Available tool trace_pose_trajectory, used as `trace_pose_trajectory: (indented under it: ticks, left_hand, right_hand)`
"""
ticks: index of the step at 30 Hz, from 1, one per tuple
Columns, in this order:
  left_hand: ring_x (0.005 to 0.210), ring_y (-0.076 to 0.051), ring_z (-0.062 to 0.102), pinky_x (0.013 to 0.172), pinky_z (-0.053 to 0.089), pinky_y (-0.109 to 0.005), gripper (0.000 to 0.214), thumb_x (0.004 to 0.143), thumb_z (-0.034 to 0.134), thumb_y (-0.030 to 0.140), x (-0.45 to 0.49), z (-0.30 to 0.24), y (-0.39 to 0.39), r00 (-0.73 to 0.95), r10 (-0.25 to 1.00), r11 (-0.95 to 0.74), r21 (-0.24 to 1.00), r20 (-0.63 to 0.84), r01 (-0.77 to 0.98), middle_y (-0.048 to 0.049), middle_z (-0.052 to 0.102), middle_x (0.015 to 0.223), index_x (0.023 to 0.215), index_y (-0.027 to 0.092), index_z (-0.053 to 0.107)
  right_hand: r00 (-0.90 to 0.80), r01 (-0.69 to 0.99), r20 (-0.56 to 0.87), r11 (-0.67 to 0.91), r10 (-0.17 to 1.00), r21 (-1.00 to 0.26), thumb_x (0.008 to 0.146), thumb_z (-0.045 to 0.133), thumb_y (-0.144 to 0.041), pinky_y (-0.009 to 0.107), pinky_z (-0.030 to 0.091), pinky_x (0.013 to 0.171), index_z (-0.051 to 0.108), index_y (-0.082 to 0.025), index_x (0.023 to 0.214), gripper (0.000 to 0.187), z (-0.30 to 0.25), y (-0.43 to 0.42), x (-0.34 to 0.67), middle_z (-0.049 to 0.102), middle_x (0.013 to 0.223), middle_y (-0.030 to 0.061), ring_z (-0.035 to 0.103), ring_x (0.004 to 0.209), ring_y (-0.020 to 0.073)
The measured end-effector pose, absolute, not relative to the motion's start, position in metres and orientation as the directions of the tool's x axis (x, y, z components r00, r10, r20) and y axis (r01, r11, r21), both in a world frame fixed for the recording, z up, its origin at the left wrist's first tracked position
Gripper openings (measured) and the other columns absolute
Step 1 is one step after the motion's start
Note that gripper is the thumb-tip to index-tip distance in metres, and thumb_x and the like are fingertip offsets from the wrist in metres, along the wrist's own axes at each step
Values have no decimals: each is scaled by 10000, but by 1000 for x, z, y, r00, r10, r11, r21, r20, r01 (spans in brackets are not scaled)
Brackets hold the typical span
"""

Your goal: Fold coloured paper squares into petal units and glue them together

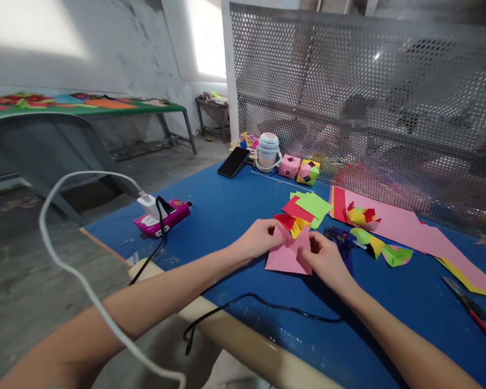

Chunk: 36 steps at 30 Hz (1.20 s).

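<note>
A pink square of paper (pixel 287 260) is held upright between my two hands above the blue table. My left hand (pixel 256 239) pinches its upper left side, thumb in front. On the right edge, my right hand (pixel 328 260) grips the same sheet with thumb and fingers. Folded yellow paper (pixel 299 227) and red paper (pixel 282 220) show just behind its top edge; whether they are joined to it I cannot tell. Beyond lie green paper squares (pixel 312 204) and a red one. A blue glue gun (pixel 343 240) rests beside my right hand.
A magenta power strip (pixel 174 217) with plugs and cables sits at left; a black cord (pixel 267 307) crosses the front. At right are pink sheets (pixel 405 229), a paper flower (pixel 362 215) and red-handled scissors (pixel 476 313). A phone (pixel 234 162), white jar (pixel 268 152) and perforated metal screen (pixel 308 70) stand behind.
</note>
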State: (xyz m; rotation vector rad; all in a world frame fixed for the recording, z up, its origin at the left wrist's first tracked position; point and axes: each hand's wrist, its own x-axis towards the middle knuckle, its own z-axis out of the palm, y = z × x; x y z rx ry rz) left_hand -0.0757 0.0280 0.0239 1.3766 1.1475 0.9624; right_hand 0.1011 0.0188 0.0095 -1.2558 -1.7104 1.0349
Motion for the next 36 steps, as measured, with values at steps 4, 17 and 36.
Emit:
trace_pose_trajectory:
  ticks: [4,17,36]
  left_hand:
    - [502,-94,482,495,367,-205,63,574,545,121,-85,11,40,179,980,19,943,-83,333,34,543,514,627,133,578]
    - [830,-155,514,761,341,-279,282,678,446,-16,-96,-2,41,688,674,-725,419,269,547,-27,624,836,848,157,590]
    - [804,-175,545,774,361,-307,292,925,303,166,-115,8,32,908,395,-918,18,139,397,-106,639,840,825,143,576]
  right_hand:
    - [-232,454,102,200,967,-868,675,501,-157,244,416,588,600,-147,884,232,9,19,105,634,768,7,549,665,153]
    - [-492,633,297,571,818,-523,742,467,-68,248,366,630,555,-191,770,153,-15,17,100,581,755,11,499,722,157]
    - [-844,518,253,841,473,156,882,438,-98,310,266,638,601,-143,772,202,2,4,110,601,673,45,442,669,177]
